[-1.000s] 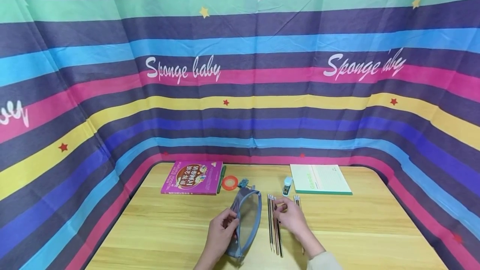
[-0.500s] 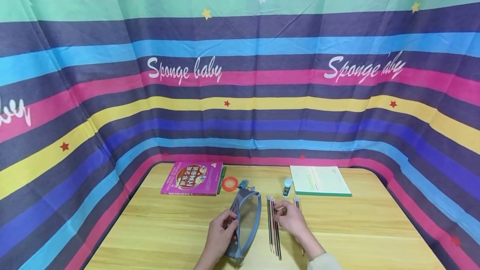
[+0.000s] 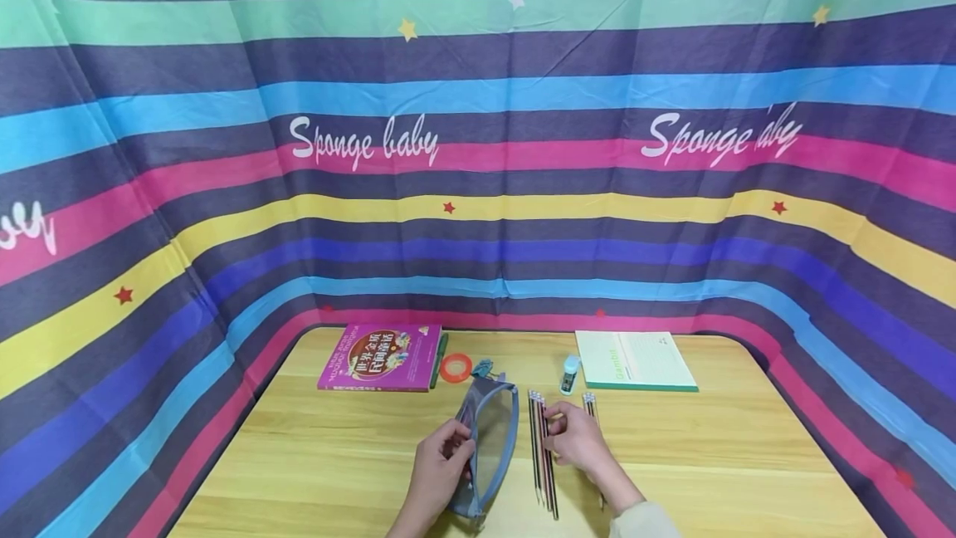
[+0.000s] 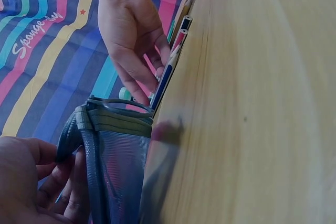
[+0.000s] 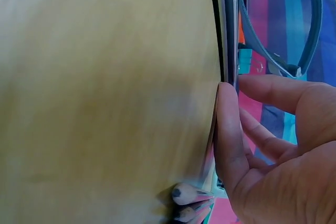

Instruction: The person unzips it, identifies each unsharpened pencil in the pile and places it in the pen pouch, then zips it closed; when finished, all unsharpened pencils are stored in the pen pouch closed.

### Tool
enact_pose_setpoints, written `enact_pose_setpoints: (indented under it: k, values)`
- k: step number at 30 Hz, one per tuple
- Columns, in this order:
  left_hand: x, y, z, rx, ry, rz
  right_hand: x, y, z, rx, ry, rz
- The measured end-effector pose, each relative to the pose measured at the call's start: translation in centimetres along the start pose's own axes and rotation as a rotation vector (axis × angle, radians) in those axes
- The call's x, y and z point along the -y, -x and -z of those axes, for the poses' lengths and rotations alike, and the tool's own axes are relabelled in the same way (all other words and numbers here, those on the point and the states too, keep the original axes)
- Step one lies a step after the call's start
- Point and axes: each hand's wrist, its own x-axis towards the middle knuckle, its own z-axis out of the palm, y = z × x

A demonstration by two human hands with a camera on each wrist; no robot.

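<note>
My left hand (image 3: 441, 459) pinches the rim of a grey-blue mesh zip pouch (image 3: 498, 438), whose zipped mouth gapes toward the right. In the left wrist view, its mesh side (image 4: 123, 166) stands upright over the tabletop. Right of the pouch, several striped pencils (image 3: 539, 459) lie side by side, points toward me. My right hand (image 3: 578, 438) is at them, and in the right wrist view its thumb and index finger pinch pencils (image 5: 227, 30) near the upper ends. A smaller group of pencils (image 3: 590, 402) lies partly hidden under the right wrist.
Behind the hands on the wooden table (image 3: 299, 447) are a purple book (image 3: 382, 357), a green strip beside it, a red tape ring (image 3: 456, 368), a small glue stick (image 3: 570, 374) and a pale green notebook (image 3: 635, 359). A striped cloth (image 3: 478, 148) encloses the table's far side and both flanks.
Both hands stay nearly where they were. The right fingers have settled closer against the row of pencils, which has shifted very slightly. The pouch remains in the left hand.
</note>
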Motion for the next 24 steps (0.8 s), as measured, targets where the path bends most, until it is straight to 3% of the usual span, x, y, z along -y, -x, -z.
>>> enact_pose_setpoints:
  k: [24]
  values:
    - [0.17,-0.01,-0.08,0.016,-0.018,0.026,-0.21,0.10,0.01,0.029,-0.016,0.027]
